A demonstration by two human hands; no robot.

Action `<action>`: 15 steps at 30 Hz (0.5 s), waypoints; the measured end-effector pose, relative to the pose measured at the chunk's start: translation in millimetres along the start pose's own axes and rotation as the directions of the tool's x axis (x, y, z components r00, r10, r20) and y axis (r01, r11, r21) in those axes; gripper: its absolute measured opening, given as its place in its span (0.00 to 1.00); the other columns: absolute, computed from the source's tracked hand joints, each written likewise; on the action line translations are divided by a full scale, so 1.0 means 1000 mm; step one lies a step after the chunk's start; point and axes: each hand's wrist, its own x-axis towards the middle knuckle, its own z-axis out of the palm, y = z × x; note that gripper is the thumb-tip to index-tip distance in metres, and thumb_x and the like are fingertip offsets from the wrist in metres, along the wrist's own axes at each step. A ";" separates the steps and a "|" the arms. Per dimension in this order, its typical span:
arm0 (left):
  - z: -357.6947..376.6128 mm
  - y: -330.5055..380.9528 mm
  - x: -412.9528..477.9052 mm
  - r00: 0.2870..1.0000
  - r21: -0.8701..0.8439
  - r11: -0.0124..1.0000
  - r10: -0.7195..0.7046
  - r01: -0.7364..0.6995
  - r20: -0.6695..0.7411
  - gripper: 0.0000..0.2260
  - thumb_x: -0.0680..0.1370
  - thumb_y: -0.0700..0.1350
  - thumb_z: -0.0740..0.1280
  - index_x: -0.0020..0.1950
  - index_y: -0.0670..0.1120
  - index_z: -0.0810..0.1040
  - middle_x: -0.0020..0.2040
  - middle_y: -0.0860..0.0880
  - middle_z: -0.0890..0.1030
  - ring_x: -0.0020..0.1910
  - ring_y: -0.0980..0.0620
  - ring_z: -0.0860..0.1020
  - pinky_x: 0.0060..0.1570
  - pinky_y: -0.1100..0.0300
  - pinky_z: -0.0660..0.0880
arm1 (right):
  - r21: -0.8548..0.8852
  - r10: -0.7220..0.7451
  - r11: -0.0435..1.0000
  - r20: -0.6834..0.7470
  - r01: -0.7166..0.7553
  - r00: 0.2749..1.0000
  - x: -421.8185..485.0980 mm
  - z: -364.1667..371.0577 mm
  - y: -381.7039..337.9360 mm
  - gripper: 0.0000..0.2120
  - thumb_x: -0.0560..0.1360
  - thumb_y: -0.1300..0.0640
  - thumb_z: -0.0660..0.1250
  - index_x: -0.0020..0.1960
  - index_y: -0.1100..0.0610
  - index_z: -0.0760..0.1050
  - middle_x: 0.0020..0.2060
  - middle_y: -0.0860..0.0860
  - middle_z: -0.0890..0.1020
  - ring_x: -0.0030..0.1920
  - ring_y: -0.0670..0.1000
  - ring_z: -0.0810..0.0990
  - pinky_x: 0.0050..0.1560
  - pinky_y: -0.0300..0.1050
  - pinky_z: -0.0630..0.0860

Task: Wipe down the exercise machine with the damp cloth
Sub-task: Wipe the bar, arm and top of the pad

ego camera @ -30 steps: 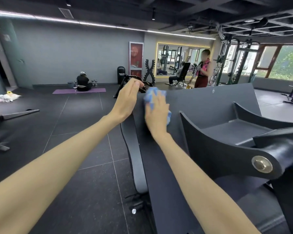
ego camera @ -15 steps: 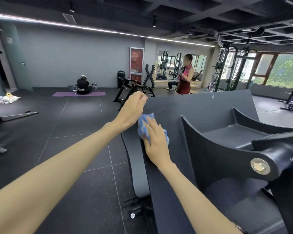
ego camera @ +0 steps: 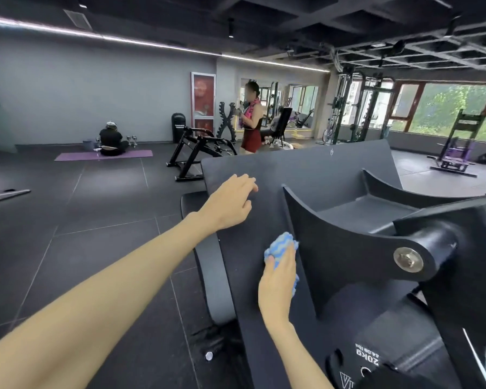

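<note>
Pressing the blue cloth point(ego camera: 281, 248) against the machine's point(ego camera: 306, 175) flat black panel, my right hand point(ego camera: 278, 284) lies on top of it with fingers nearly straight; the cloth bunches out past the fingertips and under the palm, just beside the curved bracket point(ego camera: 340, 248). My left hand point(ego camera: 230, 203) rests higher up on the same panel, fingers loosely bent, holding nothing, well apart from the cloth.
</note>
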 end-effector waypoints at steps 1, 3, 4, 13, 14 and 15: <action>0.003 -0.004 -0.001 0.999 0.063 0.997 0.033 -0.033 0.006 0.16 0.78 0.37 0.58 0.65 0.41 0.71 0.72 0.45 0.67 0.73 0.47 0.62 0.73 0.56 0.49 | -0.019 0.049 0.999 -0.029 -0.049 0.998 0.005 0.001 0.001 0.25 0.81 0.50 0.52 0.76 0.55 0.54 0.75 0.50 0.60 0.75 0.51 0.59 0.73 0.48 0.59; 0.009 -0.011 0.000 0.997 0.160 0.984 0.073 -0.072 0.000 0.15 0.78 0.38 0.59 0.65 0.41 0.72 0.72 0.45 0.68 0.73 0.46 0.63 0.73 0.55 0.52 | -0.102 0.109 0.988 -0.068 -0.116 0.992 0.024 0.011 -0.016 0.24 0.81 0.55 0.53 0.75 0.60 0.56 0.73 0.52 0.62 0.72 0.54 0.63 0.70 0.46 0.63; 0.010 -0.012 -0.001 0.997 0.181 0.981 0.073 -0.068 -0.016 0.14 0.78 0.39 0.59 0.63 0.41 0.74 0.71 0.45 0.70 0.72 0.46 0.65 0.72 0.54 0.55 | -0.156 0.066 0.985 -0.074 -0.077 0.995 0.033 0.018 -0.031 0.23 0.81 0.57 0.53 0.74 0.61 0.57 0.72 0.53 0.63 0.71 0.54 0.64 0.67 0.44 0.64; 0.030 -0.018 -0.006 0.965 0.460 0.877 0.222 -0.136 -0.140 0.17 0.76 0.46 0.54 0.55 0.43 0.79 0.63 0.44 0.78 0.63 0.44 0.75 0.67 0.52 0.63 | 0.019 0.161 0.987 -0.127 -0.160 0.979 -0.029 0.002 0.016 0.25 0.82 0.55 0.54 0.77 0.51 0.52 0.76 0.50 0.57 0.71 0.43 0.61 0.67 0.40 0.59; 0.032 -0.018 -0.005 0.959 0.464 0.876 0.232 -0.134 -0.161 0.17 0.77 0.46 0.54 0.55 0.43 0.79 0.63 0.44 0.78 0.63 0.44 0.75 0.67 0.52 0.62 | 0.036 0.220 0.976 -0.170 -0.217 0.961 -0.050 -0.002 0.030 0.24 0.82 0.54 0.55 0.76 0.50 0.52 0.75 0.51 0.59 0.72 0.47 0.62 0.67 0.42 0.60; 0.032 -0.017 -0.005 0.954 0.448 0.885 0.231 -0.126 -0.189 0.16 0.77 0.45 0.54 0.55 0.42 0.79 0.62 0.44 0.78 0.63 0.44 0.75 0.67 0.52 0.62 | 0.040 0.260 0.966 -0.196 -0.257 0.946 -0.062 -0.006 0.037 0.24 0.81 0.53 0.55 0.75 0.49 0.52 0.75 0.52 0.61 0.73 0.50 0.62 0.68 0.44 0.60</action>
